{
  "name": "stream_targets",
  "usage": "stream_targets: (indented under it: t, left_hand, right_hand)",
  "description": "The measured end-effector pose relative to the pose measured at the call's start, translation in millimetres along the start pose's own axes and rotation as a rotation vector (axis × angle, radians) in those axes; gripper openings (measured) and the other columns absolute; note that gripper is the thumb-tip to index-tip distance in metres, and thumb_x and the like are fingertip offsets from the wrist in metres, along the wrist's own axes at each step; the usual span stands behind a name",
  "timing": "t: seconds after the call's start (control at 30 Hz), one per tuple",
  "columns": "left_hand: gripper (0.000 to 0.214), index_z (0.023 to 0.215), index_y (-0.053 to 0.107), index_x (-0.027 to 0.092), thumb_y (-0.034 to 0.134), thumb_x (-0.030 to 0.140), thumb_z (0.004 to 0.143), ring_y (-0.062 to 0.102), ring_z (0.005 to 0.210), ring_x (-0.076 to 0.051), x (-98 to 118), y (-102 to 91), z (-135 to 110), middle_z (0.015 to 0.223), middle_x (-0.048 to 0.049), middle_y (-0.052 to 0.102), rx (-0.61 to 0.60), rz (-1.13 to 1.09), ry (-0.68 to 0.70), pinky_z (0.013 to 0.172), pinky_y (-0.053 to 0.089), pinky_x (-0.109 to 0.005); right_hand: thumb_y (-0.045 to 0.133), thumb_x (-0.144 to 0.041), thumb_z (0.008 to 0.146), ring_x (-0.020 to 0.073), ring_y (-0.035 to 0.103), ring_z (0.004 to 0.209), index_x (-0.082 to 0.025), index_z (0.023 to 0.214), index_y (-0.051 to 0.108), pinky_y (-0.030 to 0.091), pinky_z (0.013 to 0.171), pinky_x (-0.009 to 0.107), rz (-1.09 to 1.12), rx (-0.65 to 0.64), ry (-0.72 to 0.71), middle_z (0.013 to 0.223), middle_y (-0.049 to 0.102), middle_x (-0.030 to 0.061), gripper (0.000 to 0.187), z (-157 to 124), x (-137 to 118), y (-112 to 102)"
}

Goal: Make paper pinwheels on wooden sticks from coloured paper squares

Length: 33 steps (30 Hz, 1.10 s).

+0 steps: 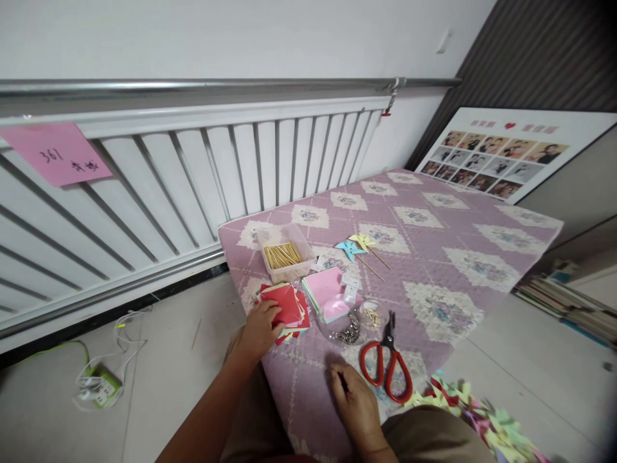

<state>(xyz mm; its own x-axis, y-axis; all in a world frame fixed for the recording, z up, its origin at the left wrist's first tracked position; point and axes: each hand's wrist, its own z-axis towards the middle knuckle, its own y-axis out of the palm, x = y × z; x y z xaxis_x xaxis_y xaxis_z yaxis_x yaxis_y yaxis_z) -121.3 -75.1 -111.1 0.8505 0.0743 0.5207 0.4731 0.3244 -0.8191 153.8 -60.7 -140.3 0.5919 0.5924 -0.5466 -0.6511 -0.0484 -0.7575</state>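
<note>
My left hand [263,329] rests on the near left edge of a stack of square paper sheets with red paper [289,307] on top; its fingers lie on the sheets, thumb apart from them. My right hand [355,400] is loosely curled at the near table edge, with nothing visible in it. Just right of it lie scissors [389,366] with red handles. A clear tub of small metal pins [349,329] and a round tub of small pale pieces [371,316] stand beyond. Pink paper sheets [324,289] lie behind the pin tub.
A plastic box [289,254] holds many thin sticks. A blue pinwheel [351,249] and a yellow pinwheel [364,242] lie on the patterned tablecloth [434,257]. Several colourful pinwheels [496,424] are heaped at lower right. A radiator [270,161] borders the table; a power strip [103,386] lies on the floor.
</note>
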Motion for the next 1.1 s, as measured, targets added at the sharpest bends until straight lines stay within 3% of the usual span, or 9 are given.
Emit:
stream_targets:
  t: [0.43, 0.73, 1.1]
  left_hand:
    - [0.034, 0.106, 0.067, 0.019, 0.068, 0.026, 0.073, 0.057, 0.11, -0.027, -7, 5.5, -2, 0.119, -0.011, 0.063, 0.025, -0.03, 0.014, 0.099, 0.042, -0.047]
    - [0.029, 0.102, 0.068, 0.019, 0.067, 0.025, 0.074, 0.058, 0.108, -0.025, -7, -3.5, 2, 0.115, -0.0105, 0.065, 0.014, -0.097, 0.04, 0.098, 0.044, -0.045]
    - [0.023, 0.097, 0.07, 0.021, 0.05, 0.021, 0.087, 0.061, 0.101, -0.022, -4, -7.8, 8, 0.106, -0.0077, 0.069, 0.021, -0.089, 0.05, 0.097, 0.045, -0.043]
  right_hand:
    - [0.044, -0.028, 0.091, 0.0203, 0.069, 0.069, -0.02, 0.085, 0.064, 0.054, 0.064, 0.028, 0.002, 0.008, -0.004, 0.076, 0.072, 0.0061, 0.022, 3, -4, -2]
    - [0.044, -0.029, 0.091, 0.0204, 0.069, 0.071, -0.019, 0.085, 0.065, 0.054, 0.066, 0.029, 0.007, -0.003, -0.005, 0.077, 0.072, 0.0068, 0.024, 2, -2, -1]
    - [0.045, -0.028, 0.091, 0.0205, 0.069, 0.069, -0.02, 0.085, 0.064, 0.054, 0.064, 0.029, 0.013, 0.005, 0.008, 0.076, 0.071, 0.006, 0.021, 1, -3, -2]
